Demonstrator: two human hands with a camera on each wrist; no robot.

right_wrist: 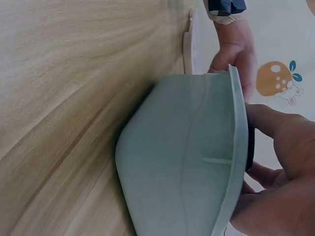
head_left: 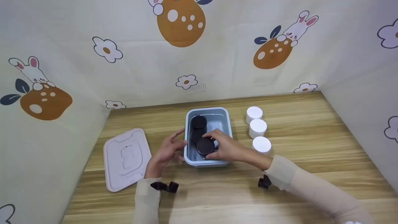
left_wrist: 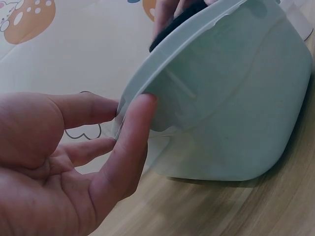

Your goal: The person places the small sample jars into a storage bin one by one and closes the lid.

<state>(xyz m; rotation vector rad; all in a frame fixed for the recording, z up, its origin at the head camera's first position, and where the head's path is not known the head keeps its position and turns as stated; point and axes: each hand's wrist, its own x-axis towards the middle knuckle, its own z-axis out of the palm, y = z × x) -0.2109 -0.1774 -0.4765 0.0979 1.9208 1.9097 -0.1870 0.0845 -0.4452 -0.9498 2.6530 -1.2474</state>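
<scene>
A light-blue plastic bin [head_left: 229, 124] stands on the table. Inside, along its left side, sit two black round-topped jars [head_left: 199, 122] in a row. My right hand [head_left: 228, 146] pinches a third black jar [head_left: 205, 146] by its sides, between thumb and fingers, at the near end of the bin. In the right wrist view the black jar [right_wrist: 251, 145] shows just above the rim, its lower part hidden. At the bin's left wall, my left hand [head_left: 168, 151] touches the rim with extended fingers, which the left wrist view shows against the bin's edge [left_wrist: 147, 78].
Several white-lidded jars [head_left: 257, 128] stand in a line to the right of the bin. A pale flat lid [head_left: 127, 159] lies at the left, beside my left wrist. A patterned cloth [head_left: 149, 71] hangs behind the table [head_left: 224, 196] and along its sides.
</scene>
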